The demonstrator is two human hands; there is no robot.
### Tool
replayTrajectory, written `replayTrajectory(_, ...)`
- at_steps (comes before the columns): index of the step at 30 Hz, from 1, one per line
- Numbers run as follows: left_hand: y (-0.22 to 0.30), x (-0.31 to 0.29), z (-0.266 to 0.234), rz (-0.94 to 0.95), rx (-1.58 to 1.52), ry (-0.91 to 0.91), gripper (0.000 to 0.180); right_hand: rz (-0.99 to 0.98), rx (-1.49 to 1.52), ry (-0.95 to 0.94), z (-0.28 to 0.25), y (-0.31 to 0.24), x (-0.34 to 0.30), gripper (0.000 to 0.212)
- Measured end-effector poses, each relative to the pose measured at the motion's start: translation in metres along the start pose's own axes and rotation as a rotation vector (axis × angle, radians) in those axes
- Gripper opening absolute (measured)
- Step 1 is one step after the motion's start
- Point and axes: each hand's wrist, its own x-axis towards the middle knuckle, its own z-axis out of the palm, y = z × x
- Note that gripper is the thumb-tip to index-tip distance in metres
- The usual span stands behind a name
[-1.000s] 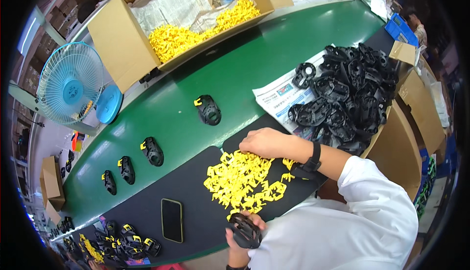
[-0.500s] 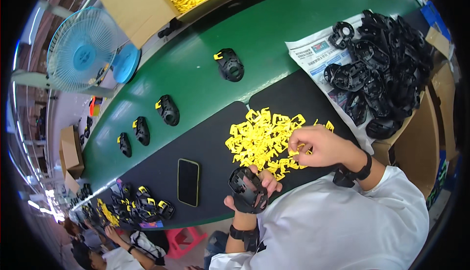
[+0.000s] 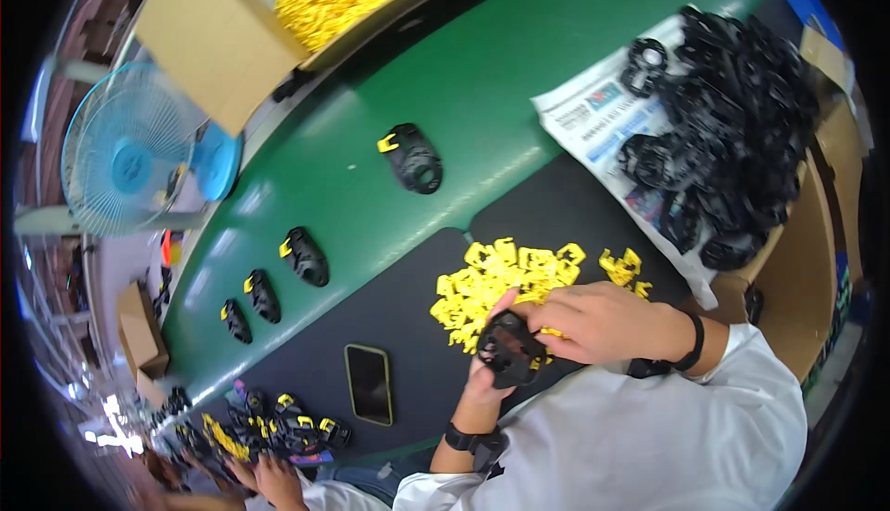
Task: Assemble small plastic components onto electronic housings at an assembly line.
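Note:
My left hand [image 3: 480, 389] is closed around a black oval plastic housing [image 3: 512, 349], held above the black mat. My right hand [image 3: 603, 324] meets its right edge with bent fingers pressed together. Yellow shows beneath those fingers and looks like a small yellow plastic clip [image 3: 553, 332], mostly hidden by them. Just beyond both hands lies a heap of yellow clips [image 3: 491, 284], with a few strays [image 3: 623, 266] to its right. A large pile of black housings [image 3: 732, 131] rests on newspaper [image 3: 593, 121] at the right.
On the green conveyor belt [image 3: 343, 172] sit several black housings with yellow clips [image 3: 414, 159]. A phone [image 3: 369, 384] lies on the mat. Cartons [image 3: 218, 43], one of yellow clips, and a blue fan [image 3: 130, 163] line the far side. Another person's hands [image 3: 273, 479] work at lower left.
My right hand has moved from the clip heap to the housing in my left hand. The left hand has shifted right and turned the housing. The whole view has tilted slightly.

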Motion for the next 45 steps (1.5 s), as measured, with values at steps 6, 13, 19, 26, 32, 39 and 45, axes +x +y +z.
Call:
replayTrajectory(6, 0.000, 0.002, -0.003, -0.069, -0.003, 0.000, 0.118, 0.062, 0.067, 0.090, -0.002, 0.004, 0.012, 0.029)
replayTrajectory(13, 0.002, 0.010, -0.009, -0.023, 0.051, -0.025, 0.113, -0.215, 0.008, 0.229, -0.005, 0.007, 0.022, 0.020)
replayTrajectory(19, 0.023, 0.024, -0.003, 0.097, 0.134, -0.061, 0.110, 0.133, 0.106, 0.186, -0.013, -0.002, 0.007, 0.022)
replayTrajectory(26, 0.040, 0.037, -0.006, 0.214, 0.244, -0.092, 0.100, 0.152, 0.116, 0.179, -0.016, -0.002, 0.011, 0.023)
replayTrajectory(32, 0.039, 0.041, -0.001, 0.515, 0.502, -0.068, 0.084, -0.049, 0.202, 0.356, -0.016, -0.010, 0.017, 0.027)
replayTrajectory(39, 0.019, 0.036, 0.006, 0.671, 0.653, 0.066, 0.090, -0.201, 0.252, 0.376, -0.007, -0.013, 0.023, 0.022)
replayTrajectory(45, 0.011, 0.032, 0.004, 0.685, 0.652, 0.107, 0.087, -0.130, 0.274, 0.292, -0.002, -0.012, 0.017, 0.021)
